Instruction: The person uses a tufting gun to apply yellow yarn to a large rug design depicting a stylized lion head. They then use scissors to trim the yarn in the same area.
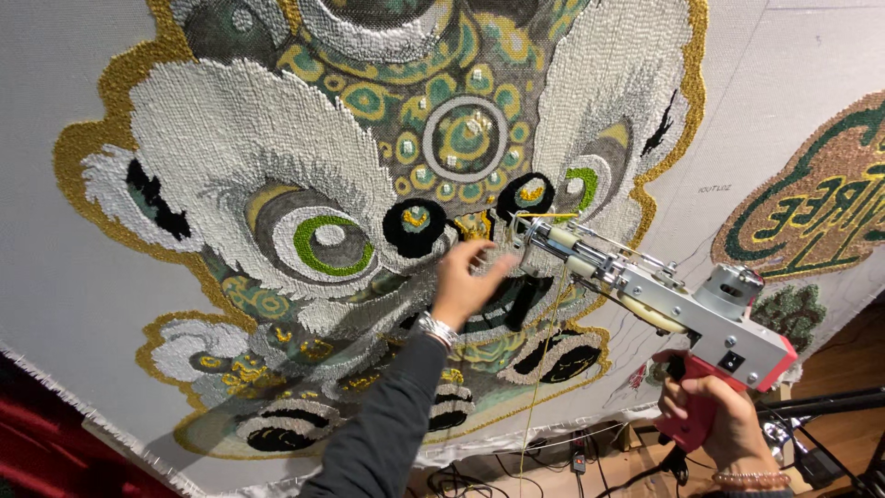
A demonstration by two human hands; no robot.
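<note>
A: What fills the view?

B: A big stretched cloth (55, 277) with a half-worked picture of a lion-like mask (369, 231) in white, gold, green and black yarn. A second green and gold patch (820, 212) sits at the right edge.

A: And the tool?

B: A tufting gun (664, 304), silver body with a red handle. Its long axis runs from lower right up to upper left, and the needle end meets the cloth just beside a small gold patch (475, 224) between the two black circles (415, 226).

A: Which hand has it?

B: The right hand (714, 415) is closed around the red handle, low at the right, well apart from the tip. A bead bracelet (751, 480) sits on that wrist.

A: The left one?

B: The left hand (466, 281) is open, fingers spread and loose, holding nothing. It lies against the cloth just left of and below the needle end, so it is much the nearer hand to the point where the gun touches. A metal watch (436, 329) shows at the grey sleeve (387, 415).

A: Anything smaller?

B: A thin yellow yarn (544, 369) hangs down from the gun's front, passing right of the left wrist.
</note>
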